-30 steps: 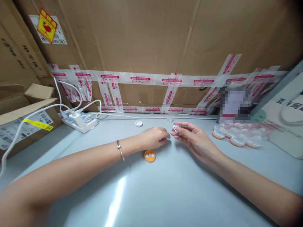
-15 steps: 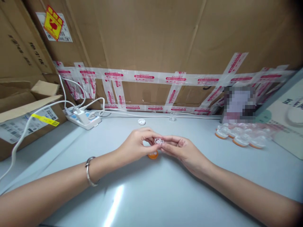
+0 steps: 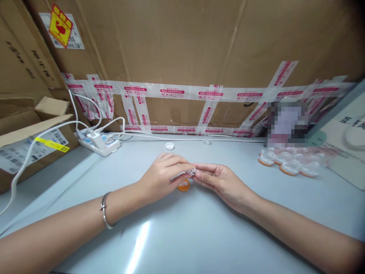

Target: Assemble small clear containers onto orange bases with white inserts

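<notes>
A small white plastic wheel-like part (image 3: pixel 192 172) with spokes is pinched between both hands above the table, partly covered by fingers. My left hand (image 3: pixel 164 174) comes from the left, its fingertips closed against the part. From the right, my right hand (image 3: pixel 221 179) grips the same part between thumb and fingers. Just below the fingers, an orange round cap (image 3: pixel 183 185) with white bits inside lies on the table. Farther back sit a small white round lid (image 3: pixel 169 146) and a clear round piece (image 3: pixel 207 140).
Several clear domed pieces with orange bases (image 3: pixel 291 163) lie at the right. A power strip (image 3: pixel 99 142) with white cables stands at the back left, beside an open cardboard box (image 3: pixel 37 140). A large taped carton (image 3: pixel 176 49) forms the back wall.
My left hand has turned so its fingers lie flatter over the white wheel-like part, which now shows less and is tilted. My right hand's thumb has shifted slightly on it.
</notes>
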### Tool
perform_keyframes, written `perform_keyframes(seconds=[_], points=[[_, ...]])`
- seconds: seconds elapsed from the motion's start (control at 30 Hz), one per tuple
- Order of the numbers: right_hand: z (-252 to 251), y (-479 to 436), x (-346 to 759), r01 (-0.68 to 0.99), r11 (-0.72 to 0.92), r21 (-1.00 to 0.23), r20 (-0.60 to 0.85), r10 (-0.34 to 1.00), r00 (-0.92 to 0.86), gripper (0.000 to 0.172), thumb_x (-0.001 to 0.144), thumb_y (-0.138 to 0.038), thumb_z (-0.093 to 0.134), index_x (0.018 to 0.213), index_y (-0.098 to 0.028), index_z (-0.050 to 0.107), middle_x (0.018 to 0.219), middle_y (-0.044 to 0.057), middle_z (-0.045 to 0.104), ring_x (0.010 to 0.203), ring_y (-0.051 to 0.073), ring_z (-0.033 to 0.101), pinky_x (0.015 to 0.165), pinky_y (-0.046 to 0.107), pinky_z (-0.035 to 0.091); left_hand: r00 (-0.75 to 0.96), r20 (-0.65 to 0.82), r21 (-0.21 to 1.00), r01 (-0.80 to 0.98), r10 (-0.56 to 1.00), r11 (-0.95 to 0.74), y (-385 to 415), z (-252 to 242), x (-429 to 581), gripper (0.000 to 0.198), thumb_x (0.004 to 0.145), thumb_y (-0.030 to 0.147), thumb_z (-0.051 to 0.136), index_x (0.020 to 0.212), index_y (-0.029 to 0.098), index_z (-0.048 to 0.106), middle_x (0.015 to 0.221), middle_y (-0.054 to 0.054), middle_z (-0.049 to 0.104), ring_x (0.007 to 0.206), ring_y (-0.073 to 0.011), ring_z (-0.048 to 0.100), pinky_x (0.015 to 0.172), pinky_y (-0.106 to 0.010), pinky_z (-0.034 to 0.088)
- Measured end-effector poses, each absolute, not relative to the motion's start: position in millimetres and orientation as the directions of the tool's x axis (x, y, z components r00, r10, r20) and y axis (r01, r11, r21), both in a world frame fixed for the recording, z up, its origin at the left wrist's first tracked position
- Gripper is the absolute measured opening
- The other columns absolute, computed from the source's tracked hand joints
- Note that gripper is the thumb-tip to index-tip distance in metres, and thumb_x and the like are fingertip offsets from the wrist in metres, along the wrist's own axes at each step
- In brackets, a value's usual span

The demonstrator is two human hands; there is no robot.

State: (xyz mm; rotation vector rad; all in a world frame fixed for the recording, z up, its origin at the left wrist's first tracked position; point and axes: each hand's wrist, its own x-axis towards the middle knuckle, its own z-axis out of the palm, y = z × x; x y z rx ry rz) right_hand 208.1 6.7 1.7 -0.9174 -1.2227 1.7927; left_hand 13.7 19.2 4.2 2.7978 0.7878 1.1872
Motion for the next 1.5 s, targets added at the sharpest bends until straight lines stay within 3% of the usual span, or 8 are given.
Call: perform_keyframes(seconds=[0.3,0.5,0.57,0.73,0.87,1.0,1.13,1.5], points=[[4,4,208,-0.121,-0.203,-0.972,-0.135,0.896,-0.423,0.046,0.068,-0.027,0.072,0.111,-0.019,0.059,0.087,0.004,0.07,0.079,0.012,0.065,0.081,0.028,0.048,0.609,0.629,0.272,0.409,0.483,-0.871,18,6,14,0.014,0.085,0.018,0.053,0.096,0.018,0.062,0.091,-0.005,0.066,0.086,-0.0155,0.058,0.08,-0.031,0.043],[-1,4,200,-0.16,-0.147,-0.976,-0.087,0.939,-0.333,0.033,0.064,-0.026,0.074,0.092,-0.018,0.058,0.076,-0.001,0.067,0.073,0.013,0.064,0.077,0.029,0.048,0.599,0.627,0.281,0.424,0.499,-0.861,14,2,17,0.024,0.083,0.019,0.054,0.108,0.018,0.056,0.09,-0.005,0.066,0.086,-0.0164,0.058,0.079,-0.032,0.043],[0,2,198,-0.185,-0.141,-0.972,-0.075,0.943,-0.325,0.03,0.065,-0.025,0.074,0.089,-0.018,0.057,0.075,-0.001,0.066,0.072,0.011,0.063,0.077,0.027,0.047,0.568,0.639,0.349,0.387,0.518,-0.854,12,2,19,0.026,0.082,0.017,0.055,0.108,0.018,0.056,0.092,-0.005,0.066,0.087,-0.0161,0.059,0.08,-0.031,0.044],[8,-4,195,-0.303,-0.234,-0.924,-0.112,0.922,-0.372,0.029,0.067,-0.023,0.072,0.09,-0.018,0.055,0.072,-0.002,0.066,0.071,0.01,0.063,0.077,0.025,0.047,0.465,0.552,0.677,0.235,0.692,-0.697,8,5,23,0.022,0.078,0.021,0.062,0.099,0.017,0.062,0.098,-0.006,0.066,0.09,-0.0151,0.06,0.082,-0.029,0.047],[9,-3,197,-0.315,-0.264,-0.912,-0.129,0.912,-0.39,0.034,0.068,-0.027,0.072,0.095,-0.019,0.053,0.077,-0.001,0.067,0.073,0.011,0.063,0.081,0.03,0.047,0.404,0.486,0.795,0.165,0.775,-0.584,10,6,21,0.017,0.079,0.024,0.062,0.094,0.016,0.065,0.095,-0.006,0.067,0.089,-0.0161,0.061,0.082,-0.03,0.049],[1,6,206,-0.041,0.011,-0.999,0.024,0.947,-0.32,0.042,0.066,-0.034,0.072,0.099,-0.021,0.05,0.093,0.004,0.067,0.089,0.017,0.062,0.085,0.036,0.046,0.451,0.447,0.762,0.26,0.772,-0.593,19,17,8,0.022,0.082,0.026,0.057,0.101,0.017,0.062,0.096,-0.006,0.066,0.088,-0.0154,0.061,0.08,-0.03,0.05],[-10,11,211,0.265,0.291,-0.919,0.184,0.912,-0.366,0.055,0.059,-0.033,0.076,0.105,-0.023,0.049,0.111,0.008,0.06,0.108,0.022,0.054,0.092,0.041,0.041,0.626,0.319,0.673,0.379,0.711,-0.635,26,23,-3,0.022,0.081,0.02,0.057,0.103,0.016,0.06,0.096,-0.005,0.066,0.082,-0.0137,0.061,0.077,-0.028,0.05],[-15,4,201,0.27,0.435,-0.859,0.237,0.805,-0.544,0.034,0.075,-0.026,0.062,0.104,-0.023,0.046,0.106,0.005,0.063,0.102,0.016,0.059,0.092,0.035,0.043,0.697,0.284,0.559,0.437,0.658,-0.704,22,21,0,0.02,0.08,0.021,0.059,0.1,0.017,0.061,0.087,-0.002,0.066,0.079,-0.0118,0.06,0.076,-0.024,0.046]])
